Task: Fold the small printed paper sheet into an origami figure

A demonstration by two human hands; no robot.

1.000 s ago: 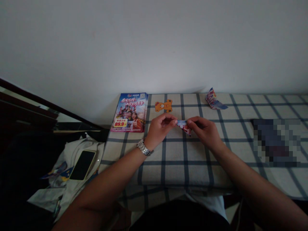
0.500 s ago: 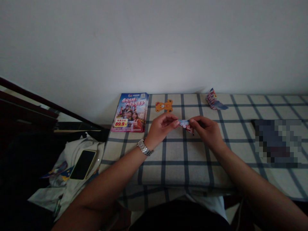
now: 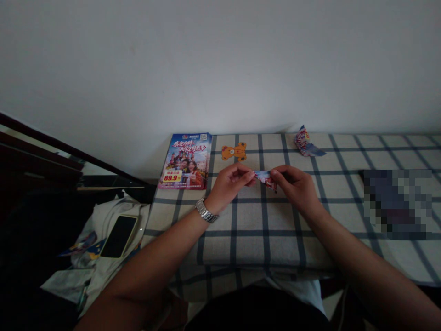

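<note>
Between my two hands is a small folded piece of printed paper (image 3: 264, 176), blue on top with red and white print hanging below. My left hand (image 3: 231, 183), with a metal watch (image 3: 206, 211) on its wrist, pinches the paper's left end. The right end is pinched between the thumb and fingers of my right hand (image 3: 295, 185). Just behind my left hand lies a flat orange teddy bear figure (image 3: 234, 151). Farther back to the right, a crumpled or folded printed paper (image 3: 305, 143) stands near the wall.
A stack of printed flyers (image 3: 185, 162) lies at the back left of the checked tablecloth (image 3: 248, 236). On the right is a dark, pixelated flat item (image 3: 392, 202). A phone (image 3: 119, 236) rests on white fabric (image 3: 103, 208) left of the table.
The paper between my fingers looks slightly flatter and shows a little less red print below. Both hands keep their pinch and have hardly moved.
</note>
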